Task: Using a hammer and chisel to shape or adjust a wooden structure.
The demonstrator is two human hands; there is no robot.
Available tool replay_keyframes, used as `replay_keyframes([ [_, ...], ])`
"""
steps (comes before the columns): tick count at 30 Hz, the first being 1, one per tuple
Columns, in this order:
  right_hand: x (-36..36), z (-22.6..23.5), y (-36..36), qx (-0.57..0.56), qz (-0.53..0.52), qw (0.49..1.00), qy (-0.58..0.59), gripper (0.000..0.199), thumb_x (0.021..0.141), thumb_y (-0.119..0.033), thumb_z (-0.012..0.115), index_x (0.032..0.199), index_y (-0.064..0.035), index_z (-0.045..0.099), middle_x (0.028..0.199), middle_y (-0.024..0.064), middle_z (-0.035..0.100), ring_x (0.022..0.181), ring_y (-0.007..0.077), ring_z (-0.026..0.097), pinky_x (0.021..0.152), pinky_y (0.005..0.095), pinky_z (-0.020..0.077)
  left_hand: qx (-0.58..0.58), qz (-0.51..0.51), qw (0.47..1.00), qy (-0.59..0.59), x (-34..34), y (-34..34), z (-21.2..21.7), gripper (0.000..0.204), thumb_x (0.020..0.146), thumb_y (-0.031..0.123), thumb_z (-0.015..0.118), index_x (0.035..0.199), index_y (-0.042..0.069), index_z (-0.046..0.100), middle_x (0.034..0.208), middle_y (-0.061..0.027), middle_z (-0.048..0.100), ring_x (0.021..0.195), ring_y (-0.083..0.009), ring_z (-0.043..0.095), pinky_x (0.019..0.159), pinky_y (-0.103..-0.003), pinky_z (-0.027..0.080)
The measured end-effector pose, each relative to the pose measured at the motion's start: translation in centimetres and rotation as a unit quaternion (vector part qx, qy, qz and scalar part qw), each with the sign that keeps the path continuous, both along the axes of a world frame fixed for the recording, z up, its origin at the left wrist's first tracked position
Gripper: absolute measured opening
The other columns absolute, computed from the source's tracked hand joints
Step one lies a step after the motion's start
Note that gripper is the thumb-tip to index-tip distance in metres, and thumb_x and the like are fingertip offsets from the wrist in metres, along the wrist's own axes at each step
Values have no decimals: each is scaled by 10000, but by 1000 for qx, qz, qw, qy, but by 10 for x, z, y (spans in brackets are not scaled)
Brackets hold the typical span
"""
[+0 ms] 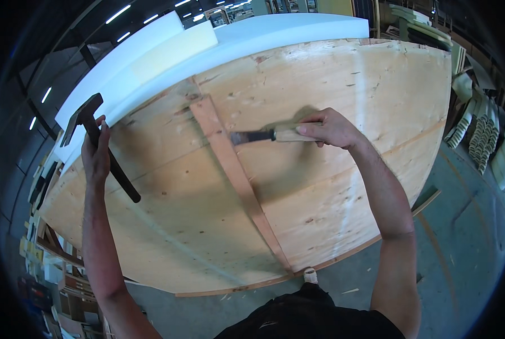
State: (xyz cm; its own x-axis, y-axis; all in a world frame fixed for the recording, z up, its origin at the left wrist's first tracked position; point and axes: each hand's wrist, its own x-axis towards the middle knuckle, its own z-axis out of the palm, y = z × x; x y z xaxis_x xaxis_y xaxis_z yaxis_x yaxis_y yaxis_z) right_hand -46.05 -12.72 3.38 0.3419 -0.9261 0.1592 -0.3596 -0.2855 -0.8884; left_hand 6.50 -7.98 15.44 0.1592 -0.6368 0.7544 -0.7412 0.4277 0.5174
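Observation:
My left hand (96, 158) is closed around the dark handle of a hammer (121, 176), raised over the left side of a large plywood panel (314, 186). The hammer's head points up and to the left. In my right hand (334, 131) is a chisel (289, 133) with a pale wooden handle, held nearly level. Its dark blade reaches left to the right edge of a reddish-brown wooden strip (238, 175) that runs across the panel. The blade tip appears to touch the strip's edge.
White and pale yellow foam blocks (176, 51) lie along the panel's far edge. Stacked wood and boxes (74, 291) stand at lower left. Curved ribbed pieces (481, 133) lean at the right. Wood scraps lie on the grey floor (453, 254).

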Motion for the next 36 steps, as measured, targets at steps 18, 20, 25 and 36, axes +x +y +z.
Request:
replay_keyframes([
  [18,86,57,24,45,0,981,188,309,851,-261,646,945,31,608,720,62,590,592,128,606,530,277,509,-89,-73,990,-78,5,-44,-18,324,855,372,721,882,56,655,734,-68,663,668,-188,611,761,-344,447],
  [20,92,63,26,51,-39,975,215,347,843,-265,688,993,44,636,705,39,586,572,110,591,514,265,499,-91,-46,988,-114,9,-44,-14,383,861,444,686,853,65,632,748,-87,662,758,-260,627,894,-392,400],
  [25,77,53,26,47,-113,961,249,548,758,-368,805,1080,57,679,690,19,608,560,95,572,502,249,480,-48,-12,984,-170,-9,-47,-13,436,911,522,587,936,87,610,813,-96,643,875,-243,622,973,-412,361],
  [36,82,59,36,17,-171,940,296,513,774,-408,768,1038,28,708,709,41,656,596,94,582,512,240,441,-74,47,980,-180,-3,-46,-28,415,915,493,598,981,84,634,838,-65,664,918,-197,631,970,-397,351],
])
